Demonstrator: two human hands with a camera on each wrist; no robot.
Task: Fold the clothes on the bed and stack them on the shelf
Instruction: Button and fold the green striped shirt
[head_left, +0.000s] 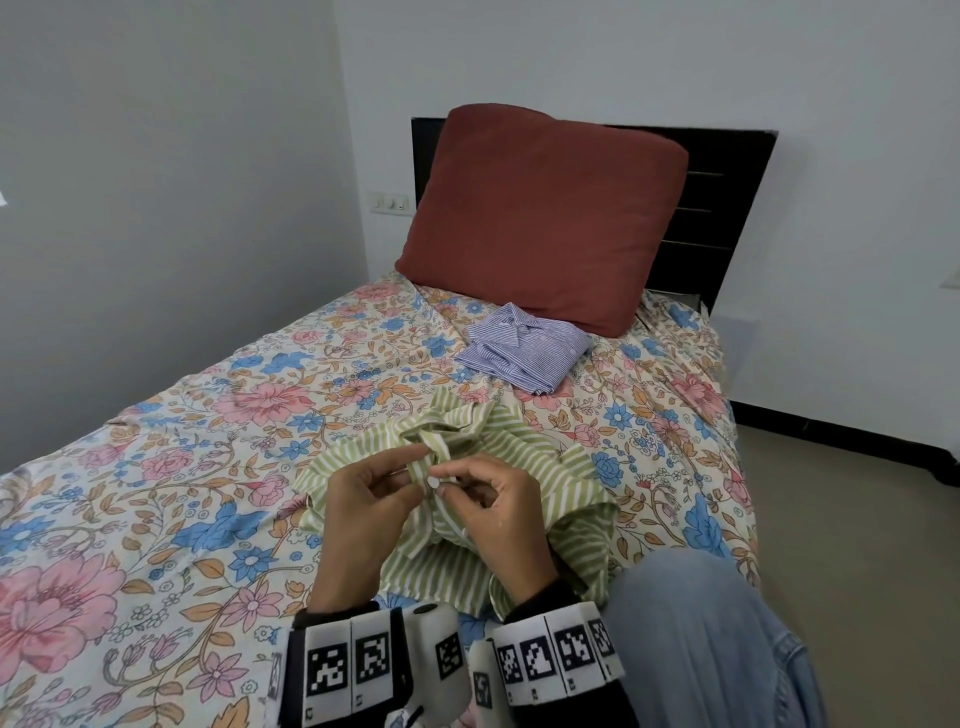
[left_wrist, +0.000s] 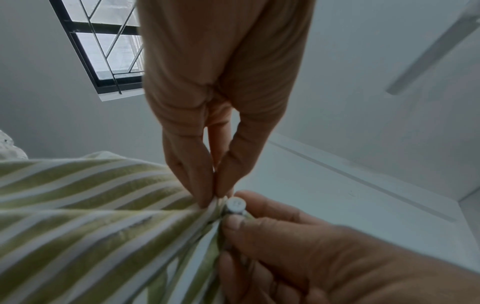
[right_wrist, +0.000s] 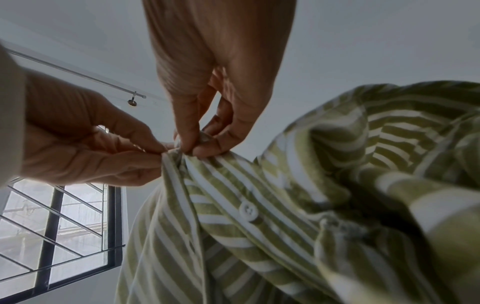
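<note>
A green-and-white striped shirt (head_left: 524, 457) lies crumpled on the bed's near right part, partly on my lap. My left hand (head_left: 415, 480) pinches the shirt's front edge between thumb and fingers. My right hand (head_left: 442, 484) pinches a white button (head_left: 434, 482) on the facing edge, touching the left fingertips. In the left wrist view the left hand (left_wrist: 213, 198) nips the striped cloth (left_wrist: 91, 216) beside the button (left_wrist: 235, 204). In the right wrist view the right hand (right_wrist: 191, 149) holds the placket, with a second button (right_wrist: 248, 210) lower down. A folded blue-striped shirt (head_left: 524, 348) sits near the pillow.
A dark red pillow (head_left: 540, 208) leans on the black headboard (head_left: 727, 197). The floral bedsheet (head_left: 182, 467) spreads to the left. My knee in blue jeans (head_left: 701, 634) is at the lower right. A barred window (right_wrist: 57, 236) shows in the wrist views.
</note>
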